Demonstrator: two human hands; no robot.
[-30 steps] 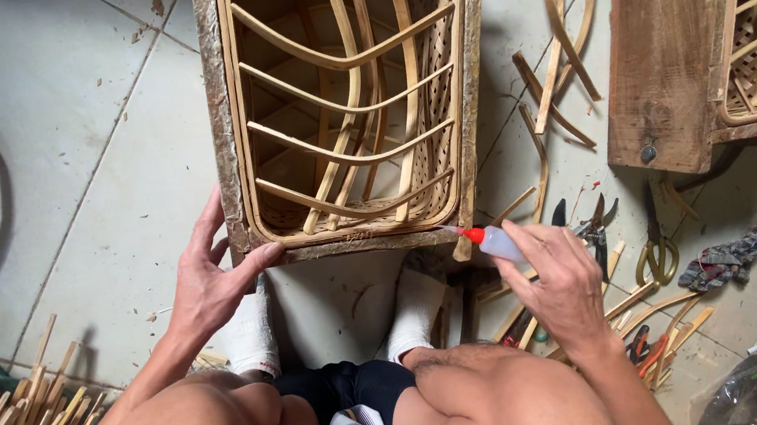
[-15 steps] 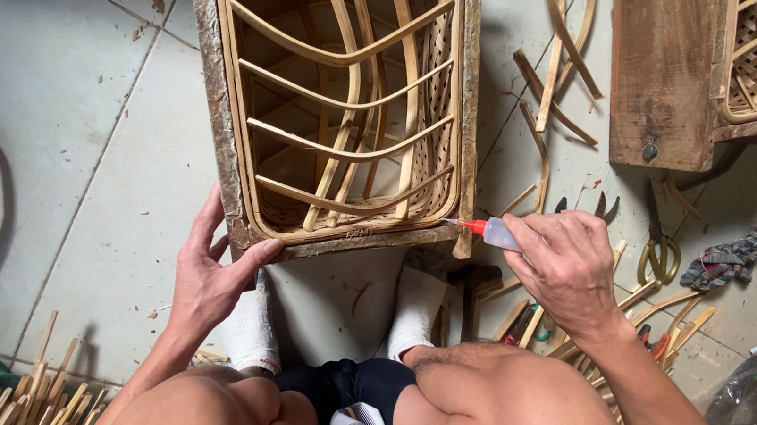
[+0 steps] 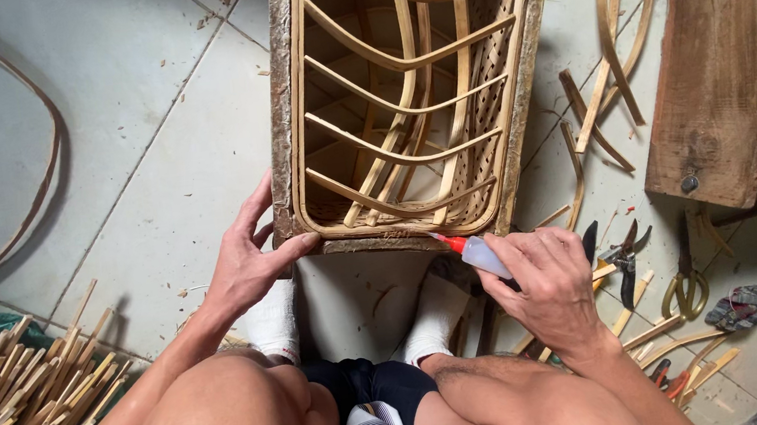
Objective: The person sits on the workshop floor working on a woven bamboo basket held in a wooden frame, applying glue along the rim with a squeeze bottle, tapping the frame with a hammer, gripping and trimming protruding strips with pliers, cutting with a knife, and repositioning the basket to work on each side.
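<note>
Head view. Rattan basket frame (image 3: 403, 96) in a wooden mould stood on the tiled floor (image 3: 108, 177), long axis running away from the seated person. Left hand (image 3: 246, 261) lay open, fingers spread, thumb pressing the frame's near-left corner. Right hand (image 3: 548, 283) was closed around a small glue bottle (image 3: 475, 254), wrist bent inward, red nozzle pointing up-left, touching the near rim. Pliers (image 3: 626, 255) lay just right.

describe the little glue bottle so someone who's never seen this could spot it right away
Start at the big bamboo basket frame on the tiled floor and go to its near right corner. There the right hand holds a small pale squeeze bottle. Its red nozzle, touching the frame's rim, marks it out from the scattered tools.
</note>
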